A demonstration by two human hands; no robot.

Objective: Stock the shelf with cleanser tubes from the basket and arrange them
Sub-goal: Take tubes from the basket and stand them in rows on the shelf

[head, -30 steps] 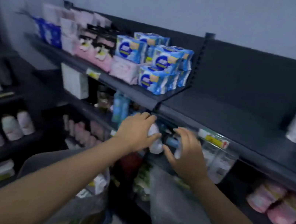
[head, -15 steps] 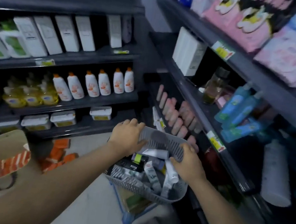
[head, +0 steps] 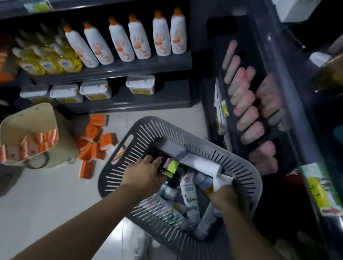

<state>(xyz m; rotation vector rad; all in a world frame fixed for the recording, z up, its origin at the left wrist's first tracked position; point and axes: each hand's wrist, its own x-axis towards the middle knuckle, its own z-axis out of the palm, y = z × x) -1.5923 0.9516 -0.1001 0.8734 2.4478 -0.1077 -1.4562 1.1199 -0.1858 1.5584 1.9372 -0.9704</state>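
Note:
A grey slotted basket [head: 141, 131] stands low in front of me, holding several cleanser tubes [head: 188, 188] in white, grey and dark colours. My left hand [head: 145, 175] reaches in from the left, with fairly straight fingers lying on a dark tube with a green-and-purple end [head: 170, 166]. My right hand [head: 224, 196] is inside the basket's right side and grips a white tube [head: 222, 180], whose end sticks out above the fist. A larger white tube [head: 203, 165] lies across the far part of the pile.
The dark shelf unit on the right holds rows of pink tubes [head: 248, 119] and a yellow price tag [head: 322, 192]. The left shelves carry white bottles with orange caps [head: 135, 38]. A beige basket of orange boxes [head: 29, 129] and loose orange boxes [head: 94, 144] sit on the pale floor.
My view has swung down from the shelf to the basket. Both hands came off the shelf and went down into the basket; the right hand now holds a white tube.

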